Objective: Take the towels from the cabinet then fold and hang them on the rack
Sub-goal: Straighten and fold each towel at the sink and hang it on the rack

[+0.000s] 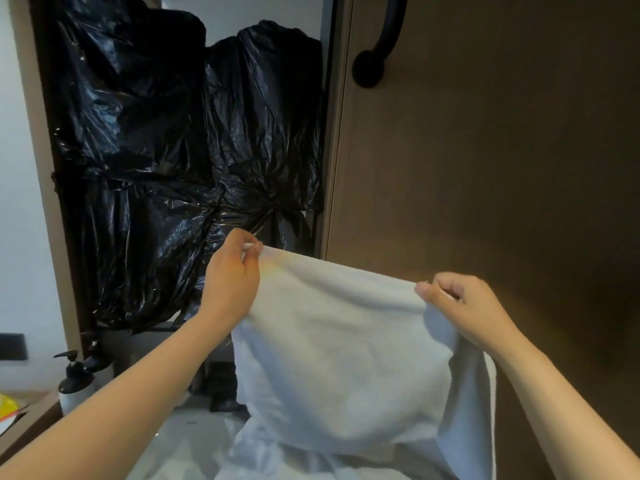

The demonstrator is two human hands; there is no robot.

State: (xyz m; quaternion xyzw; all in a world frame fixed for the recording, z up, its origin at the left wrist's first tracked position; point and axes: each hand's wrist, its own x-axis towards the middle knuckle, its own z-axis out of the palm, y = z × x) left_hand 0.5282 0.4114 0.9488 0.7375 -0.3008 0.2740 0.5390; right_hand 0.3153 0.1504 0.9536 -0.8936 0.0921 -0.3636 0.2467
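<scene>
A white towel [339, 351] hangs spread between my two hands in front of the cabinet. My left hand [232, 278] pinches its upper left corner between thumb and fingers. My right hand [460, 306] pinches the upper right corner, a little lower than the left. The towel's lower part droops onto more white cloth [263, 459] lying on the surface below. The open cabinet [194, 133] is behind the towel on the left. No rack shows in this view.
Black plastic bags [145, 140] fill the open cabinet. The brown cabinet door [485, 150] with a black handle [381, 46] stands at the right. A pump bottle [74, 382] stands at the lower left beside a counter edge with a yellow item [7, 405].
</scene>
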